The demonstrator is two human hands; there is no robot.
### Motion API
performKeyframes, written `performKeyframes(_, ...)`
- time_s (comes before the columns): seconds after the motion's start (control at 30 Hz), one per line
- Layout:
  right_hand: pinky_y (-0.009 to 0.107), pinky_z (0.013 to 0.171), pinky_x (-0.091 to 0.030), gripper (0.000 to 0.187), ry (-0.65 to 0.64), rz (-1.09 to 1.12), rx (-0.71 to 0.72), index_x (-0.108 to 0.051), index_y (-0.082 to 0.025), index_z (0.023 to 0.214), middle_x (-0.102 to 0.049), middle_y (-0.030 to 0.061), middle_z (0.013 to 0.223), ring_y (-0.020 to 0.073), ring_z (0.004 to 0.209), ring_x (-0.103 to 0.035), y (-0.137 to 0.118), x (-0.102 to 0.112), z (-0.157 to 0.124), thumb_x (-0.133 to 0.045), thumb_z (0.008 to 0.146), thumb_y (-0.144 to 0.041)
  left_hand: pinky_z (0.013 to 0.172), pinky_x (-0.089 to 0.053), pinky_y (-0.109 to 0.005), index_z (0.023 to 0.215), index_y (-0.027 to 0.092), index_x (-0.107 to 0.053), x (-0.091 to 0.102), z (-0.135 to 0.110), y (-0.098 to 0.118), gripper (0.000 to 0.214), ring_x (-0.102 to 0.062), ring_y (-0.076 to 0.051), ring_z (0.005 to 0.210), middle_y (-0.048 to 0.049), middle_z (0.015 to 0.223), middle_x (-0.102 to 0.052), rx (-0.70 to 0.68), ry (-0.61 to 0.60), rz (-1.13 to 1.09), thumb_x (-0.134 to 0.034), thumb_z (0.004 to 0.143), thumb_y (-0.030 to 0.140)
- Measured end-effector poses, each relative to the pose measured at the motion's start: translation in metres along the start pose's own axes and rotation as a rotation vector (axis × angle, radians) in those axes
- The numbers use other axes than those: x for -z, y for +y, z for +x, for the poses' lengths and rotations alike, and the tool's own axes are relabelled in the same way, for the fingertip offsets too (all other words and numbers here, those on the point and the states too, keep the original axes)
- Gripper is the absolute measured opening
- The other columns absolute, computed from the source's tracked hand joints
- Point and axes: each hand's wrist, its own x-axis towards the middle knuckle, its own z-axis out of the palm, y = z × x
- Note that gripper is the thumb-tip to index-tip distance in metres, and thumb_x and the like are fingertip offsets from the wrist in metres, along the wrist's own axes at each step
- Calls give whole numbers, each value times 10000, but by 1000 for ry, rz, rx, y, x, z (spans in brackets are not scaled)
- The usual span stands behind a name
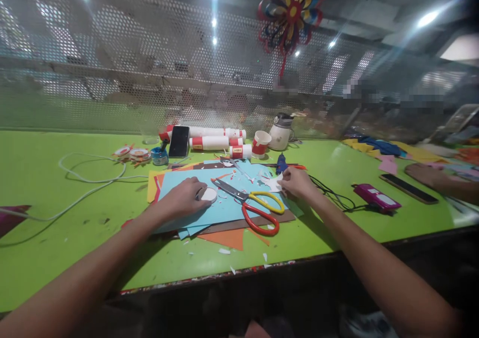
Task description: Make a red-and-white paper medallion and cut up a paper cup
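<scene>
My left hand [185, 197] is closed round the edge of a small white disc [209, 194], low over light blue paper [179, 178]. Between the fingertips of my right hand [297, 182] is a ragged white paper scrap [274, 184], at the right side of the blue sheets. Large scissors [243, 198] with one yellow and one red handle lie with their blades apart on the paper between my hands. A blue glue gun [281, 164] sits just behind my right hand. Small white cuttings are scattered over the sheets.
Behind the paper stand a phone [179, 141], red-and-white paper cups [261, 144], a blue jar [159, 156] and a white jug [280, 132]. A white cable [93, 181] runs left. At right are a purple box [377, 198], another phone [408, 188] and another person's arm [445, 181].
</scene>
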Motion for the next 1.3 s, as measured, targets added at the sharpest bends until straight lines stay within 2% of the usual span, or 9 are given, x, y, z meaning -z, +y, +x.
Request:
performKeyframes(0.13,247,577,-355,426,13,284,-77,-601,-145,1009,-591,-18,596,145,574,-527,-4,-12,9,-634,592,-65,702,-420,-355,1052,147,-637,-3,0,-5,527,-560,-273,843,-127,937,-599,8,5,19,-492,768,566)
performKeyframes(0.23,242,513,-339,455,-34,565,-117,-554,-159,1042,-525,-52,555,118,496,-458,-13,-8,11,-617,601,-63,738,-446,-360,1162,126,-590,-7,0,-11,620,-595,-270,872,-135,1003,-615,38,70,-61,-481,775,597)
performKeyframes(0.43,205,433,-329,377,-405,1100,-132,-538,-155,951,-578,23,665,98,491,-464,-43,2,3,-575,594,-42,791,-494,-366,1162,162,-577,-16,2,-20,530,-612,-253,963,-137,1157,-591,67,229,-222,-484,817,552)
performKeyframes(0.57,150,401,-282,400,-608,1289,-143,-478,-189,864,-538,5,638,94,499,-470,-60,-3,-4,-488,527,26,782,-516,-360,1114,147,-598,-6,1,-6,469,-601,-238,980,-134,1128,-602,70,314,-285,-528,814,500)
performKeyframes(0.67,128,400,-274,362,-730,1379,-142,-420,-208,802,-521,-10,630,84,492,-460,-74,-7,-15,-486,539,32,768,-523,-352,1104,142,-607,7,0,14,411,-607,-213,937,-121,1085,-620,9,369,-346,-542,824,436)
performKeyframes(0.8,131,406,-295,262,-853,1447,-96,-474,-196,840,-509,-19,617,77,489,-433,-93,-8,-32,-550,656,-27,759,-528,-333,1125,165,-604,16,3,35,378,-608,-195,938,-103,1090,-621,-93,356,-391,-556,829,396)
performKeyframes(0.9,139,410,-303,202,-896,1474,-84,-501,-182,850,-507,-15,617,77,492,-431,-102,-7,-39,-566,699,-65,779,-528,-337,1129,142,-598,12,6,34,376,-603,-199,965,-118,1123,-614,-108,340,-427,-559,829,366)
performKeyframes(1.1,132,407,-274,96,-947,1499,-153,-444,-174,738,-414,-36,579,61,458,-370,-106,-4,-41,-480,747,-85,761,-525,-356,1097,128,-608,1,4,16,385,-622,-211,914,-119,1063,-640,-13,311,-462,-565,816,387)
performKeyframes(1.3,127,398,-234,85,-1032,1470,-188,-451,-173,725,-383,-44,565,50,433,-303,-120,-9,-51,-474,734,-92,789,-516,-346,1131,178,-590,3,0,31,369,-595,-225,1011,-117,1163,-606,-59,279,-599,-582,806,353)
